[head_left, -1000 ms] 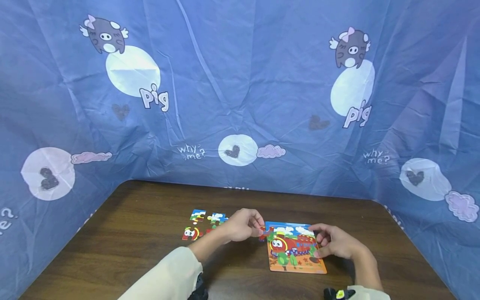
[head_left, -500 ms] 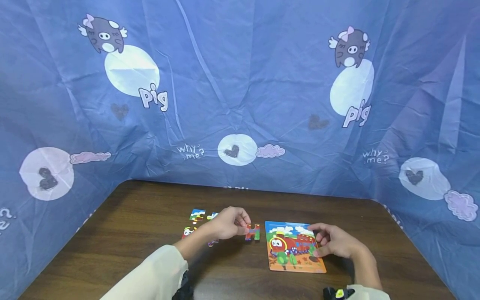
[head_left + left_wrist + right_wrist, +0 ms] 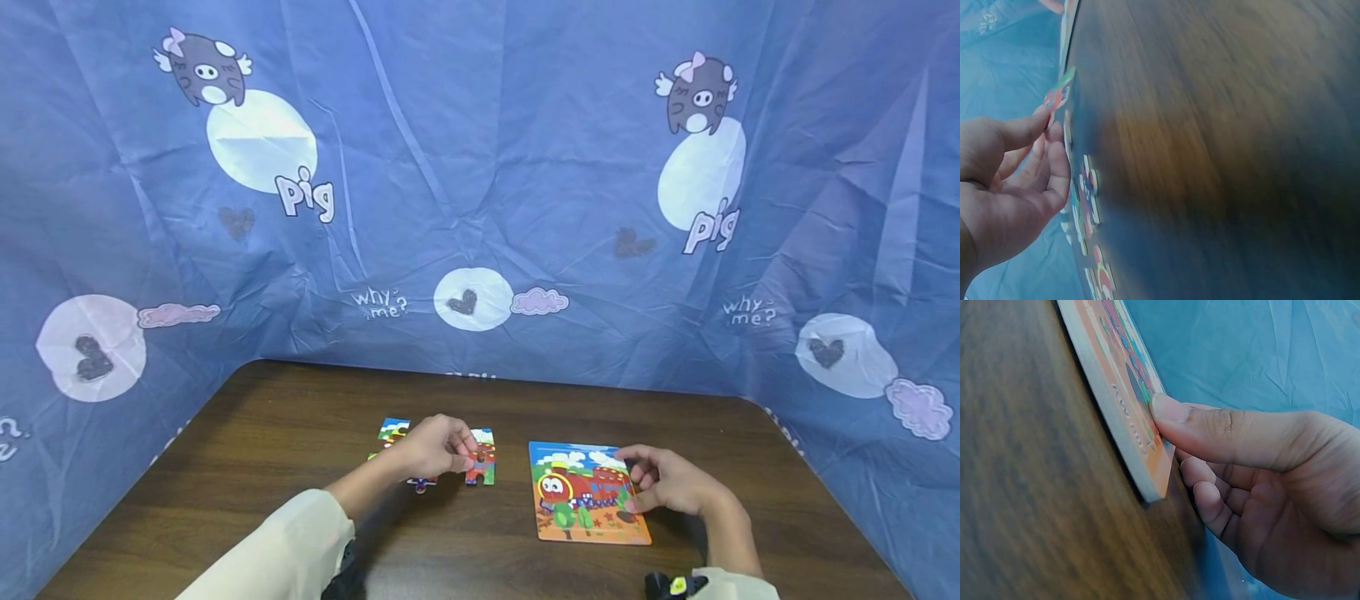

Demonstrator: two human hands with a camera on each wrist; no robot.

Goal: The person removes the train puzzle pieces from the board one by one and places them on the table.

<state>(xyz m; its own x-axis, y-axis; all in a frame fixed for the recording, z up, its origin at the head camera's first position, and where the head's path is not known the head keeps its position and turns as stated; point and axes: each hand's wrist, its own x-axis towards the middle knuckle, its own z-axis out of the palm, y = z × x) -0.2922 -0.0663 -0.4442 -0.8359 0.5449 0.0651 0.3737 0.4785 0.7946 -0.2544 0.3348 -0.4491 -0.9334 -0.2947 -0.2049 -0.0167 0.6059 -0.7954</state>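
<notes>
In the head view my left hand (image 3: 438,446) is left of the board. Its thumb and fingertips pinch a small red and green jigsaw piece (image 3: 480,475), seen tilted in the left wrist view as a coloured piece (image 3: 1057,98). A piece with white and blue (image 3: 483,436) shows just behind it. Farther left, my hand and forearm partly cover other loose jigsaw pieces (image 3: 393,429). My right hand (image 3: 675,483) holds the right side of the train puzzle board (image 3: 588,529). The thumb (image 3: 1172,412) presses on its printed face near the corner, the other fingers curling beside the edge.
The brown wooden table (image 3: 465,542) carries everything. A blue patterned cloth (image 3: 480,208) stands as a wall behind and along both sides. Several loose pieces (image 3: 1088,194) lie beneath the left hand in the left wrist view.
My left hand has moved left, away from the board's left edge, carrying the jigsaw piece towards the loose pieces. My right hand stays at the board, which has hardly moved.
</notes>
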